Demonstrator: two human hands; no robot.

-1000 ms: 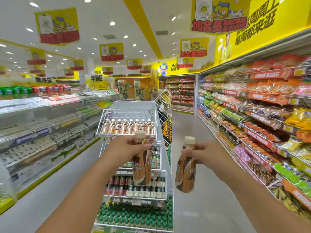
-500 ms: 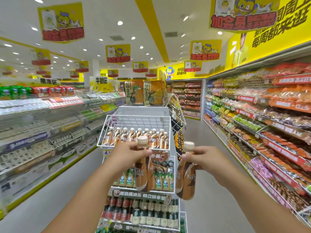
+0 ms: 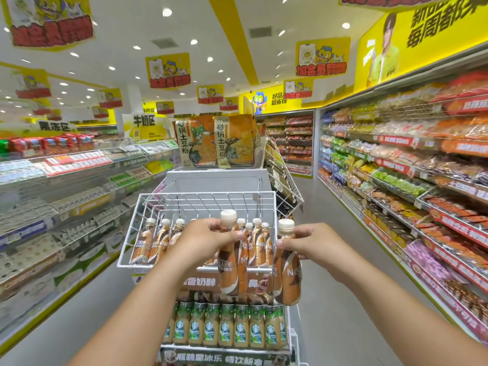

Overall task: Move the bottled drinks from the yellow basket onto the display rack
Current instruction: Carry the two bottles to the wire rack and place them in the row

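Observation:
My left hand (image 3: 208,240) grips a brown coffee bottle (image 3: 232,270) by its neck, upright, in front of the white wire display rack (image 3: 200,200). My right hand (image 3: 311,243) holds a second brown coffee bottle (image 3: 287,276) just right of the rack's top basket. Both bottles have cream caps. Inside that top basket stands a row of the same bottles (image 3: 158,241), partly hidden behind my left hand. The yellow basket is out of view.
Below the top basket sits a shelf of green-label coffee bottles (image 3: 227,327). Orange noodle packs (image 3: 214,141) stand on a white counter behind the rack. Chilled shelves (image 3: 60,186) line the left aisle, snack shelves (image 3: 412,180) the right. Grey floor runs on both sides.
The rack has come closer and larger in view. Both hands with their bottles have risen to the level of the top basket's front edge.

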